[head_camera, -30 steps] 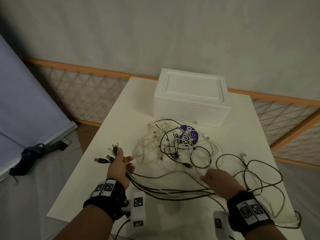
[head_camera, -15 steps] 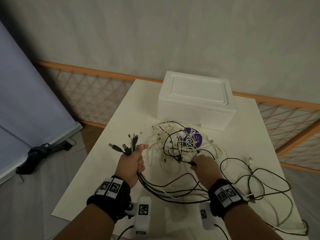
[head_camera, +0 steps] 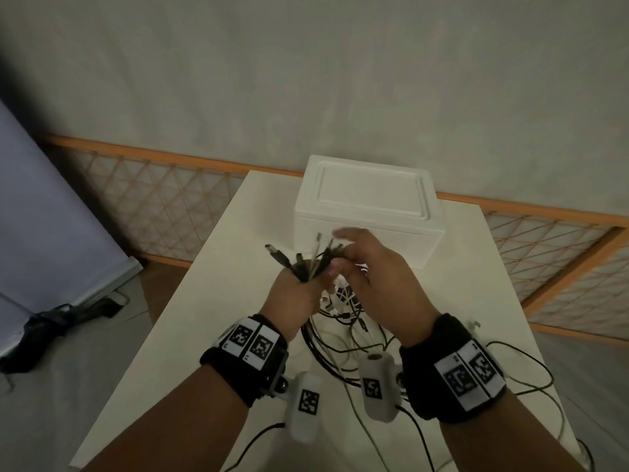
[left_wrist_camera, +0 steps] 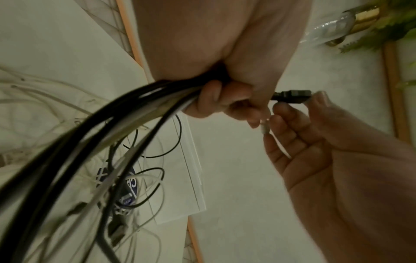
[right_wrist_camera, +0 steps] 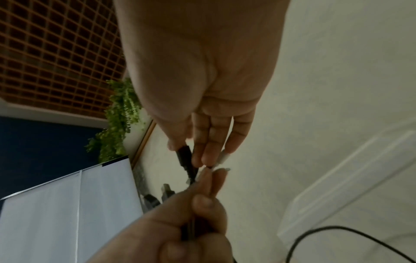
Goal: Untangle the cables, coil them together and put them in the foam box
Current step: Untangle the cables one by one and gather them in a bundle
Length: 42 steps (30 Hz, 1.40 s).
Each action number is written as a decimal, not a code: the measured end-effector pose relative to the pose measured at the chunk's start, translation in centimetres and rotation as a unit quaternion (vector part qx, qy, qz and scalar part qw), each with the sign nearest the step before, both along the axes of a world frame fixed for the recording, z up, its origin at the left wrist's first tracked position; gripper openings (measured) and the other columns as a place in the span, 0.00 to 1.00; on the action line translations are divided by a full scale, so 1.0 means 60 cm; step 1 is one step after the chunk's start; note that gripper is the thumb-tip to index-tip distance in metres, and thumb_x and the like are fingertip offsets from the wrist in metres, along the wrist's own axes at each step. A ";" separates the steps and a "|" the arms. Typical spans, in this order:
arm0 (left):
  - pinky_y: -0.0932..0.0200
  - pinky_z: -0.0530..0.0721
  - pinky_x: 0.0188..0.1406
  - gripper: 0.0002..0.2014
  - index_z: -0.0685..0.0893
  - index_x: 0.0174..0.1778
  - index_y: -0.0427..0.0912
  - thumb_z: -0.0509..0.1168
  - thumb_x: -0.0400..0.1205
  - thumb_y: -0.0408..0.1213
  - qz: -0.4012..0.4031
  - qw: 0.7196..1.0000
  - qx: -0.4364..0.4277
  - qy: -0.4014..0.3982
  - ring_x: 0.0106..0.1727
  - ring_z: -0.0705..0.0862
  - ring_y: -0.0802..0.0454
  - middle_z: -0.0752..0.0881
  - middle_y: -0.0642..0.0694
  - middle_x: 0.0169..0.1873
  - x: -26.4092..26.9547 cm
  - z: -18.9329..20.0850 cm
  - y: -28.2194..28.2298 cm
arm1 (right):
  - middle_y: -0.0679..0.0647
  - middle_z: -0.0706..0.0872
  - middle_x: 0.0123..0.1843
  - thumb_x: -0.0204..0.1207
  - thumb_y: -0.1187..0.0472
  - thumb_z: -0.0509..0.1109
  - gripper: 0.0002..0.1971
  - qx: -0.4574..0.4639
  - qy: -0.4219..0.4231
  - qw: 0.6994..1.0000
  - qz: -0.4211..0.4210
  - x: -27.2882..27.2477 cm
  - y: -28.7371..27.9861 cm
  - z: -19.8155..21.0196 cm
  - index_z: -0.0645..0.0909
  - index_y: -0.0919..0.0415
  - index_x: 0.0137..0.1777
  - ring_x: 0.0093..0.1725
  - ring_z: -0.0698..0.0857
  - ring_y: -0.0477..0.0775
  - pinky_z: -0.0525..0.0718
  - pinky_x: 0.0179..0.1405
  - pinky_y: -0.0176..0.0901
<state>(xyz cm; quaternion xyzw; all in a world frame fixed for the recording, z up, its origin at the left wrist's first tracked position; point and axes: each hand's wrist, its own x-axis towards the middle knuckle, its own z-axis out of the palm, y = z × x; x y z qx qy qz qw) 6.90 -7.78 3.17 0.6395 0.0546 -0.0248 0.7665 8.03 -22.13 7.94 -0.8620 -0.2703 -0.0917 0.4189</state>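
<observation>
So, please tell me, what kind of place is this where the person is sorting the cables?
Probably an indoor room set up for recording, not a workshop. A plain white table stands by a bare wall with a wooden lattice panel, a blue-grey backdrop sheet leans nearby, and hanging greenery decorates the wall.

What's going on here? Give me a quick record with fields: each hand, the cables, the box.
left hand: grips a bundle of cable ends, plugs sticking up
right hand: fingers straight, touching the plug ends
loose cables: tangled on the white table, black and white mixed
foam box: lid on, at the table's far end
progress: nothing coiled or boxed yet
</observation>
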 end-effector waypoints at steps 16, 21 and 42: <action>0.69 0.59 0.15 0.11 0.83 0.30 0.43 0.67 0.79 0.38 0.019 0.994 -0.101 -0.026 0.13 0.60 0.58 0.71 0.41 0.22 0.005 0.004 0.011 | 0.56 0.87 0.49 0.84 0.60 0.59 0.12 -0.067 0.071 0.994 0.043 -0.009 0.028 -0.110 0.78 0.61 0.63 0.46 0.84 0.54 0.79 0.46 0.46; 0.67 0.57 0.14 0.10 0.78 0.37 0.43 0.63 0.84 0.40 0.093 0.992 -0.090 0.008 0.15 0.62 0.59 0.75 0.47 0.21 0.006 0.007 0.025 | 0.55 0.87 0.46 0.84 0.59 0.60 0.07 -0.157 0.068 0.984 0.057 -0.015 0.020 -0.110 0.78 0.56 0.56 0.44 0.83 0.54 0.79 0.46 0.50; 0.65 0.68 0.17 0.10 0.82 0.33 0.43 0.68 0.79 0.29 0.081 0.993 -0.082 -0.017 0.16 0.65 0.60 0.85 0.46 0.32 -0.009 0.006 0.041 | 0.46 0.86 0.39 0.75 0.75 0.64 0.15 0.069 0.102 0.992 0.026 0.016 -0.014 -0.006 0.81 0.52 0.45 0.40 0.86 0.49 0.88 0.46 0.47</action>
